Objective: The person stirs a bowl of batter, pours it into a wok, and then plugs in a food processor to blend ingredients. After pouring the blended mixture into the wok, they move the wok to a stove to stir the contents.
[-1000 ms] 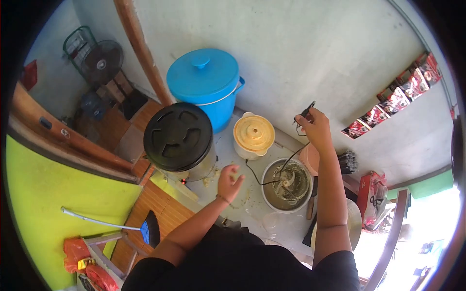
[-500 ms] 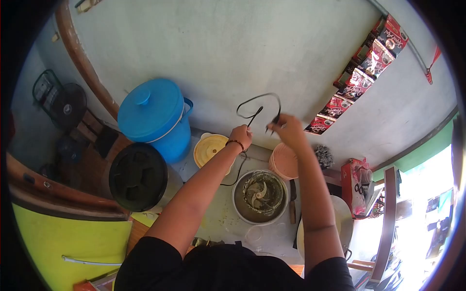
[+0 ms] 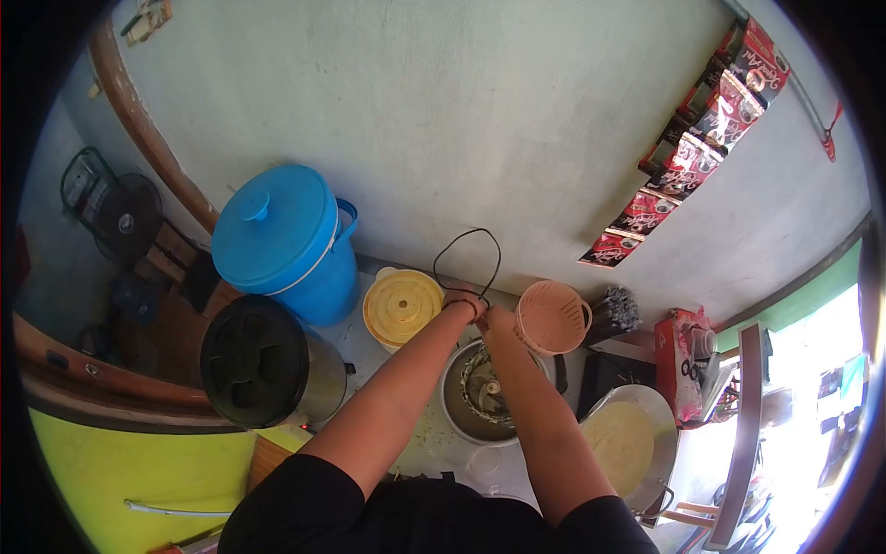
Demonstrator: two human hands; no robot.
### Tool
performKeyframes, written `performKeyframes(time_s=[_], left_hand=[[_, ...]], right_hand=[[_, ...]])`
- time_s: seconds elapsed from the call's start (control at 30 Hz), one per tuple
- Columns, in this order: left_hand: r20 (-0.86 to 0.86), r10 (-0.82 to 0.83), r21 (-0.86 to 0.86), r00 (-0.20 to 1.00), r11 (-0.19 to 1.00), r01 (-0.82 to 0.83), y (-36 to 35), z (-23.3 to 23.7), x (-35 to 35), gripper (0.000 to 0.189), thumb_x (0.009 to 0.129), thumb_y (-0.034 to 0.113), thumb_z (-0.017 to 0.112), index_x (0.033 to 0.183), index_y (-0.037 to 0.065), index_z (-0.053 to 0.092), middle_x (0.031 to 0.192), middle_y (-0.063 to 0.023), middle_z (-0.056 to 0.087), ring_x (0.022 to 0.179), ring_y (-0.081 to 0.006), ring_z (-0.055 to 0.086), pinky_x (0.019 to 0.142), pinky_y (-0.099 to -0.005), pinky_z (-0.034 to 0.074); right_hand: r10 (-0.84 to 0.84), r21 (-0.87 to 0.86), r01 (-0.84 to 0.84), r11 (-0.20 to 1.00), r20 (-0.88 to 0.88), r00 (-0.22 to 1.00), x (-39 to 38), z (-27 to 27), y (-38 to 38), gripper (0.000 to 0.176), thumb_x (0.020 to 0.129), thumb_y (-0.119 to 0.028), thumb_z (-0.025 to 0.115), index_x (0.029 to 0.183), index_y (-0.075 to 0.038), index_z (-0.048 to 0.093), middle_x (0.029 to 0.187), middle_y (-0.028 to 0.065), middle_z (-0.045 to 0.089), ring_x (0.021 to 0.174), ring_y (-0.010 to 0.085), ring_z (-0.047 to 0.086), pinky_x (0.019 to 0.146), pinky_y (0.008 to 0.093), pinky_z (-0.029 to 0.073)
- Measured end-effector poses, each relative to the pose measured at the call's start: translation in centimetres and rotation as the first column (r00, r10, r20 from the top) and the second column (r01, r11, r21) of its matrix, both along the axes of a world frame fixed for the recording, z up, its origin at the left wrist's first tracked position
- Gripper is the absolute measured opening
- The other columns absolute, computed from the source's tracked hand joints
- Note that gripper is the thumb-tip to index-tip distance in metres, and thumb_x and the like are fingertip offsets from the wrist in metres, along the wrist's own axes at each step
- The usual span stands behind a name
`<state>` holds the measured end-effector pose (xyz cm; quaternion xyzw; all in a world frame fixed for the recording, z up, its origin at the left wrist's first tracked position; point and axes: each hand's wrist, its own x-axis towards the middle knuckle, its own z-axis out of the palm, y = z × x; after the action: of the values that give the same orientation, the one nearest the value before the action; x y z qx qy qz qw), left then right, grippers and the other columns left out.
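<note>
My left hand (image 3: 464,297), with a beaded bracelet at the wrist, is closed on a thin black cable (image 3: 499,254) that loops up against the wall. Touching or nearly touching it, my right hand (image 3: 496,320) is closed at the cable's lower part; its fingertips are partly hidden. Below the hands is a round metal bowl (image 3: 452,403) with a blade inside and greenish residue on its wall, partly covered by my right forearm. A yellow round lid (image 3: 403,305) lies to the left, and a pink basket (image 3: 551,317) stands to the right.
A blue lidded bucket (image 3: 277,231) and a black-lidded container (image 3: 254,360) stand at the left. At the right are a large pan of pale yellow contents (image 3: 620,448) and a red box (image 3: 678,365). Red sachets (image 3: 683,166) hang on the wall.
Both hands have come down and together above the bowl. The cable loop has dropped with them. My right arm has moved left, uncovering the basket and the large pan.
</note>
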<state>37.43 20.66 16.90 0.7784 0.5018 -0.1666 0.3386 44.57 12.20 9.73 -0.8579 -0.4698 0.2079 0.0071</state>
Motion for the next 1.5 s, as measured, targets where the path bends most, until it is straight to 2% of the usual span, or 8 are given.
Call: performKeyframes(time_s=[0.03,0.1,0.4,0.5,0.6,0.8,1.17,1.5], left_hand=[[-0.032,-0.054,0.014,0.998,0.998,0.054,-0.2,-0.2,-0.2,0.041,0.077,0.039,0.064,0.097,0.004,0.068,0.099,-0.0145,0.069,0.088,-0.0252,0.067,0.076,-0.0371,0.053],[-0.091,-0.164,0.015,0.982,0.986,0.166,-0.3,-0.3,-0.4,0.038,0.077,0.040,0.065,0.089,0.005,0.070,0.092,-0.0135,0.070,0.083,-0.0232,0.067,0.073,-0.0365,0.053],[0.236,-0.194,-0.564,0.952,0.771,0.297,1.1,0.7,-1.9,0.029,0.082,0.021,0.061,0.102,0.001,0.067,0.089,-0.0107,0.070,0.074,-0.0203,0.068,0.062,-0.0342,0.055],[0.448,-0.060,-0.327,0.892,0.917,0.226,3.1,1.3,-5.8,0.028,0.083,0.022,0.061,0.101,0.001,0.064,0.088,-0.0110,0.069,0.068,-0.0223,0.067,0.060,-0.0344,0.055],[0.511,0.062,0.176,0.857,0.969,-0.175,4.7,-1.4,-11.3,0.026,0.079,0.017,0.060,0.102,0.004,0.064,0.090,-0.0151,0.068,0.083,-0.0325,0.065,0.074,-0.0404,0.052],[0.475,0.561,0.387,0.678,0.559,-0.733,2.4,-8.6,-18.6,0.032,0.085,0.017,0.058,0.115,0.007,0.062,0.113,-0.0154,0.063,0.105,-0.0315,0.059,0.091,-0.0420,0.048],[0.617,0.754,-0.440,0.226,0.568,-0.695,3.3,-14.5,-21.9,0.033,0.085,0.006,0.065,0.117,-0.002,0.061,0.103,-0.0091,0.066,0.086,-0.0171,0.063,0.073,-0.0288,0.051],[0.789,0.593,-0.506,0.162,0.776,-0.377,-5.2,-8.3,-19.5,0.037,0.083,0.006,0.068,0.117,-0.005,0.059,0.101,-0.0069,0.066,0.086,-0.0129,0.061,0.073,-0.0269,0.049]], right_hand=[[-0.382,0.169,0.482,0.860,-0.413,0.827,-0.4,-1.3,0.3,0.012,0.083,-0.003,0.051,0.089,0.003,0.059,0.075,0.0099,0.057,0.071,0.0242,0.060,0.057,0.0339,0.048],[-0.326,-0.189,0.980,0.066,-0.932,-0.158,-1.6,-3.3,0.5,0.018,0.085,-0.004,0.045,0.095,0.004,0.057,0.080,0.0119,0.057,0.071,0.0256,0.060,0.058,0.0351,0.049],[0.310,-0.414,0.909,0.047,-0.859,-0.408,-5.9,-0.7,-2.1,0.023,0.087,-0.003,0.041,0.104,0.006,0.054,0.084,0.0127,0.059,0.067,0.0236,0.061,0.057,0.0329,0.051],[-0.013,-0.049,0.956,0.290,-0.999,-0.047,-6.2,-2.6,-2.6,0.027,0.086,-0.008,0.046,0.107,0.003,0.059,0.084,0.0143,0.062,0.062,0.0231,0.062,0.058,0.0310,0.051],[-0.117,0.102,0.463,0.880,-0.900,0.420,-6.6,-0.2,-3.2,0.021,0.085,-0.009,0.051,0.100,-0.002,0.063,0.084,0.0090,0.065,0.068,0.0161,0.063,0.055,0.0287,0.049],[-0.172,0.470,0.544,0.696,-0.626,0.761,-8.5,-6.1,-0.2,0.022,0.085,-0.012,0.056,0.098,0.003,0.065,0.078,0.0102,0.067,0.061,0.0148,0.062,0.054,0.0279,0.048],[-0.147,0.321,0.642,0.697,-0.812,0.565,-9.5,-2.3,0.2,0.019,0.081,-0.004,0.066,0.095,0.007,0.059,0.076,0.0093,0.064,0.059,0.0144,0.061,0.053,0.0260,0.051],[-0.054,0.282,0.787,0.548,-0.928,0.370,-7.9,4.2,-11.5,0.021,0.084,-0.004,0.062,0.103,0.004,0.056,0.086,0.0078,0.063,0.070,0.0129,0.061,0.060,0.0239,0.051]])
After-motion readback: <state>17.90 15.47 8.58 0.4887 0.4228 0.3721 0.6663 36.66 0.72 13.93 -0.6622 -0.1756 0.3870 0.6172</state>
